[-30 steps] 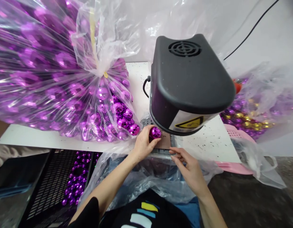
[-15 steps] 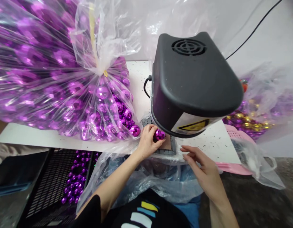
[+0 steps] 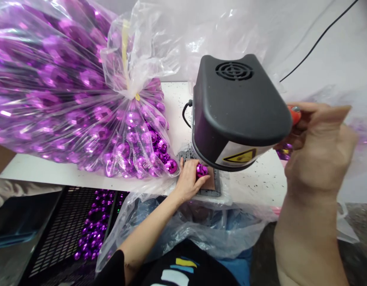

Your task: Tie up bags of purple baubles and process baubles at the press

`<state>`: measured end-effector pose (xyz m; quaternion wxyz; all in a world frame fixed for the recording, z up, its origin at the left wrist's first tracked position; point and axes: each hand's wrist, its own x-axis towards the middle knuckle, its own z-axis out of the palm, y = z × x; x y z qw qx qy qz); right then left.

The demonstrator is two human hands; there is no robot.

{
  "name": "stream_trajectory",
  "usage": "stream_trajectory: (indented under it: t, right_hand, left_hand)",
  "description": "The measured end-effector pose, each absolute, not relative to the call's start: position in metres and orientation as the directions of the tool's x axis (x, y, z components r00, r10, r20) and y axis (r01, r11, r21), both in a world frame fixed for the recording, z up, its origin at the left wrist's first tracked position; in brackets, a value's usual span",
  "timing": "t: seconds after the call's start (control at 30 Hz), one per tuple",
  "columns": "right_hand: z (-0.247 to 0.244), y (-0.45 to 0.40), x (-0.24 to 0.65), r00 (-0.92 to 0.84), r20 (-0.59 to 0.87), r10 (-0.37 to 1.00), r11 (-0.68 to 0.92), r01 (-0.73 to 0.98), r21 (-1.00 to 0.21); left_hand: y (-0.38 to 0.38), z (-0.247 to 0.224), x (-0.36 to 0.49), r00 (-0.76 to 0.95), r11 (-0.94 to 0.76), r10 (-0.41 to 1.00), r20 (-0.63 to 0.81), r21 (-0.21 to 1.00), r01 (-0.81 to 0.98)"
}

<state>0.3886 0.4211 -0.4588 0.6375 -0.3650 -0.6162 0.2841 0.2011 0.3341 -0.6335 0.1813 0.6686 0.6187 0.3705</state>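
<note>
A yellow triangular warning sign with a black border stands on the pale, glossy sticker across the curved front of the rounded black machine housing; its inner symbol is too foreshortened to make out. Nearer the wearer than that housing, the black cloth shirt bears yellow, blue and white printed blocks, no letters legible.

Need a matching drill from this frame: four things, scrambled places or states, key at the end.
1. Left hand
2. Right hand
3. Black latticed plastic crate
4. Yellow-and-black triangular warning label

A. At the red rounded knob
B. On the black plastic machine
C. Holding the shiny purple faceted ball
D. Picture's lower left

Pairs: 1-C, 2-A, 3-D, 4-B
</note>
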Motion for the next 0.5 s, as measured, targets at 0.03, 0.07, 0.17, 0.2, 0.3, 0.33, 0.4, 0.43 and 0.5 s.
stream_trajectory:
  t: [0.03, 0.07, 0.17, 0.2, 0.3, 0.33, 0.4, 0.43, 0.5]
  right_hand:
    - [-0.454, 0.424, 0.385, 0.053, 0.581, 0.812, 0.575, 0.094, -0.813]
    - [-0.450, 0.426, 0.382, 0.028, 0.581, 0.813, 0.576, 0.102, -0.811]
    - [-0.443, 0.427, 0.375, -0.027, 0.634, 0.773, 0.629, 0.160, -0.760]
    - [-0.441, 0.427, 0.374, -0.033, 0.661, 0.749, 0.655, 0.188, -0.732]
    - [-0.440, 0.427, 0.373, -0.037, 0.706, 0.707, 0.689, 0.263, -0.676]
    - [-0.440, 0.425, 0.374, -0.033, 0.700, 0.713, 0.678, 0.288, -0.677]
    - [-0.441, 0.419, 0.376, -0.011, 0.688, 0.725, 0.645, 0.359, -0.674]
    - [-0.442, 0.414, 0.377, 0.002, 0.687, 0.726, 0.629, 0.403, -0.665]
    - [-0.445, 0.400, 0.382, 0.021, 0.692, 0.722, 0.595, 0.492, -0.636]
  left_hand:
    - [0.334, -0.634, 0.202, -0.039, -0.172, 0.960, 0.276, 0.697, 0.696]
    - [0.334, -0.634, 0.202, -0.037, -0.175, 0.960, 0.279, 0.694, 0.698]
    - [0.333, -0.636, 0.203, -0.038, -0.181, 0.957, 0.287, 0.693, 0.698]
    - [0.334, -0.636, 0.203, -0.037, -0.183, 0.956, 0.291, 0.691, 0.699]
    - [0.334, -0.636, 0.202, -0.024, -0.192, 0.956, 0.291, 0.688, 0.700]
    - [0.334, -0.636, 0.202, -0.020, -0.191, 0.958, 0.285, 0.691, 0.697]
    - [0.334, -0.634, 0.201, -0.015, -0.186, 0.963, 0.269, 0.703, 0.686]
    - [0.334, -0.633, 0.201, -0.015, -0.181, 0.965, 0.260, 0.709, 0.681]
    - [0.333, -0.630, 0.201, -0.017, -0.172, 0.969, 0.248, 0.717, 0.675]
